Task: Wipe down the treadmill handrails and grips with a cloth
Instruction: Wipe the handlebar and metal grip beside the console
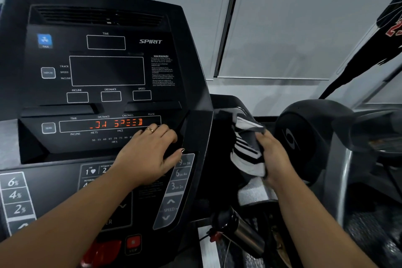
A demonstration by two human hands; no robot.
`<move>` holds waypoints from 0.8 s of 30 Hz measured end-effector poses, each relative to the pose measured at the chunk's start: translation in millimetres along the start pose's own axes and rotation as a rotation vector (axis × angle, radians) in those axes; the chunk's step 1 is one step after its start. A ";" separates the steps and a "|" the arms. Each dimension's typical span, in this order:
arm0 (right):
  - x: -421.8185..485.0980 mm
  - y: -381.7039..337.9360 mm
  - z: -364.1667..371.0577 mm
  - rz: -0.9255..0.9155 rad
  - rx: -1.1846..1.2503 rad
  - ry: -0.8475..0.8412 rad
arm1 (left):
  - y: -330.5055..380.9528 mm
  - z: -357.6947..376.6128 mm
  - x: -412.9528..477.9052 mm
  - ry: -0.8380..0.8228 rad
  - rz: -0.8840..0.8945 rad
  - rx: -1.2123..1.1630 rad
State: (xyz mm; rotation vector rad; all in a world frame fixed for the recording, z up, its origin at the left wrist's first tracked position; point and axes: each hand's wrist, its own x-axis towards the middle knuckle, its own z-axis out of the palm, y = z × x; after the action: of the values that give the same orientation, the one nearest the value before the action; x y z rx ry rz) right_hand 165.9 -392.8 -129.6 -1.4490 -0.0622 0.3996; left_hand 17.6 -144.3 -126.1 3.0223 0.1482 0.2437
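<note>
gym/workout rm: treadmill console point(104, 72), 2nd machine point(304, 137) beside.

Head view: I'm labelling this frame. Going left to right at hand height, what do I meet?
Incline buttons, left hand, speed buttons, striped cloth, right hand, round black housing.

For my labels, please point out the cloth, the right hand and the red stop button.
cloth point(248, 154), head view, striped middle.
right hand point(275, 159), head view, its back.
stop button point(133, 242), head view, red face.
</note>
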 end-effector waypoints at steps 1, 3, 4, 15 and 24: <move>-3.8 -4.7 -7.3 0.034 0.098 -0.010 | 0.0 0.1 -0.1 0.000 -0.001 0.003; -11.3 -10.3 -21.8 0.055 0.138 -0.051 | 0.2 0.1 0.1 0.004 0.001 0.004; -12.1 -7.6 -29.2 0.081 0.081 -0.061 | 0.2 -0.2 0.3 0.006 0.002 0.000; -22.0 21.0 -55.5 -0.181 -1.369 0.169 | -0.7 0.4 0.2 0.017 0.008 -0.012; -3.9 59.5 -33.9 -0.755 -1.660 -0.464 | -1.1 0.8 0.0 0.014 0.006 -0.012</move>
State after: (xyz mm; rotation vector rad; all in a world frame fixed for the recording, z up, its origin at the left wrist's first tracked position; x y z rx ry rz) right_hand 158.2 -422.1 -191.1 -2.6865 -1.5725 -0.0587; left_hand 17.6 -143.3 -127.1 3.0104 0.1380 0.2656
